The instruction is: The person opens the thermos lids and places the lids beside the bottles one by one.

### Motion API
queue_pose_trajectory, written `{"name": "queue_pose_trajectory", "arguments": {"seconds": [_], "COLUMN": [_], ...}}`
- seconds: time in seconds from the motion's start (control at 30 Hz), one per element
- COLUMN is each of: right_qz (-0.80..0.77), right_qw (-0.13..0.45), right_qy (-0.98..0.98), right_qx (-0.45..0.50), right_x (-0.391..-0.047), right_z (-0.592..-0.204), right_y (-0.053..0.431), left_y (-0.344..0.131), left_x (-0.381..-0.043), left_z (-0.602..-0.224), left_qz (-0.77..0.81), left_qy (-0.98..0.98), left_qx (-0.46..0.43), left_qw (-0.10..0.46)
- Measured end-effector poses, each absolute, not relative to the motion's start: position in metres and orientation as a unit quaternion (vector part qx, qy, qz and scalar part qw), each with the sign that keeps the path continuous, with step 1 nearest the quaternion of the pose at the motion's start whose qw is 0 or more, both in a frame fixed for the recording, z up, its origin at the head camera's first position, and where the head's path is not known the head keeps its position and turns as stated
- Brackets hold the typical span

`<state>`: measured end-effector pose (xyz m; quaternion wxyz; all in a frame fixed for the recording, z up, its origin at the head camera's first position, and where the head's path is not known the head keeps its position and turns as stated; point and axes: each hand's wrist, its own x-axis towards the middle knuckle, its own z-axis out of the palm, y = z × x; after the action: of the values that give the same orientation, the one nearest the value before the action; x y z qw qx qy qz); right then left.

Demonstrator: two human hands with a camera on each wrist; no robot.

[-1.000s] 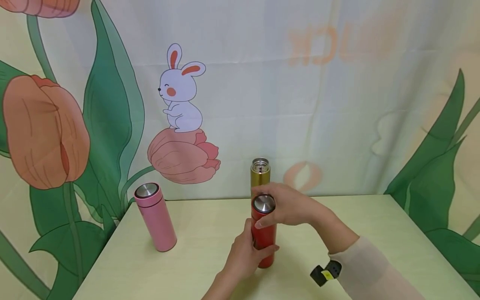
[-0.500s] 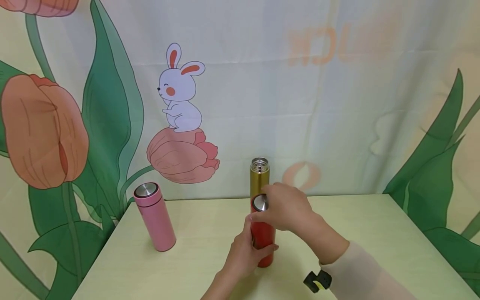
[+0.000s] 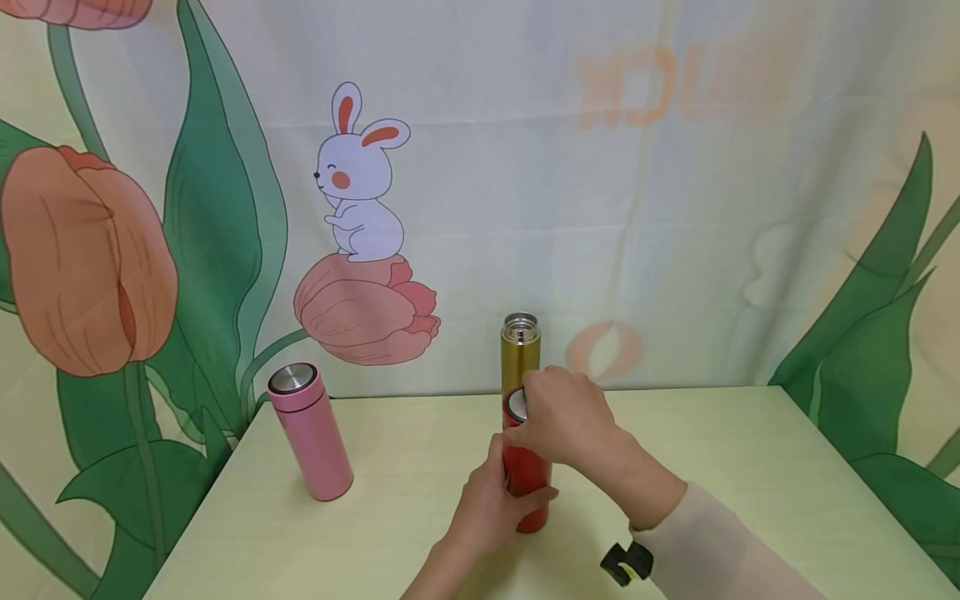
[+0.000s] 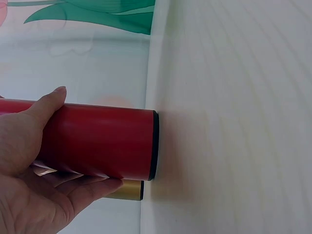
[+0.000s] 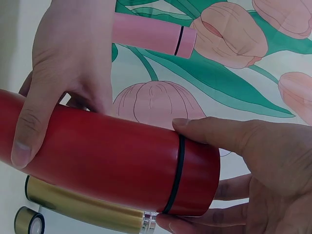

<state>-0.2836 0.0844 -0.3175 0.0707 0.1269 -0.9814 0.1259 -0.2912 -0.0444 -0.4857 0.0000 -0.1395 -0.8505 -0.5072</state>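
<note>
A red thermos bottle point(image 3: 527, 479) with a steel-topped red lid point(image 5: 200, 168) stands upright on the table. My left hand point(image 3: 483, 508) grips its body, thumb on one side and fingers around the other. My right hand point(image 3: 572, 412) holds the lid at the top, thumb and fingers around its sides and covering part of the steel disc. In the right wrist view, a black ring marks the seam between lid and body. Just behind stands a gold thermos bottle point(image 3: 521, 358), its threaded steel mouth uncovered and its lower part hidden by the red one.
A pink thermos bottle point(image 3: 313, 437) with its lid on stands at the left of the pale table point(image 3: 360, 550). A loose gold lid point(image 5: 29, 222) lies near the gold bottle's base in the right wrist view. A printed curtain point(image 3: 480, 183) hangs behind the table.
My right hand has turned around the red lid, its wrist and sleeve swinging left and toward me, covering more of the steel top. My left hand and the bottles have stayed in place.
</note>
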Motion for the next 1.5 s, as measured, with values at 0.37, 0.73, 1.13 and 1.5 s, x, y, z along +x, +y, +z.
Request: {"name": "queue_pose_trajectory", "arguments": {"seconds": [0.37, 0.73, 1.13, 1.5], "right_qz": [0.149, 0.166, 0.2, 0.23], "right_qw": [0.071, 0.051, -0.001, -0.048], "right_qy": [-0.973, -0.967, -0.959, -0.948], "right_qx": [0.159, 0.188, 0.202, 0.212], "right_x": [-0.286, -0.29, -0.295, -0.302], "right_z": [-0.317, -0.319, -0.314, -0.311], "right_y": [0.089, 0.094, 0.1, 0.106], "left_y": [-0.044, -0.045, -0.044, -0.044], "left_x": [-0.291, -0.291, -0.291, -0.291], "left_z": [-0.485, -0.488, -0.486, -0.485], "left_qz": [-0.507, -0.509, -0.513, -0.508], "left_qy": [-0.851, -0.849, -0.847, -0.85], "left_qx": [-0.14, -0.143, -0.138, -0.136], "left_qw": [0.004, 0.005, -0.009, -0.009]}}
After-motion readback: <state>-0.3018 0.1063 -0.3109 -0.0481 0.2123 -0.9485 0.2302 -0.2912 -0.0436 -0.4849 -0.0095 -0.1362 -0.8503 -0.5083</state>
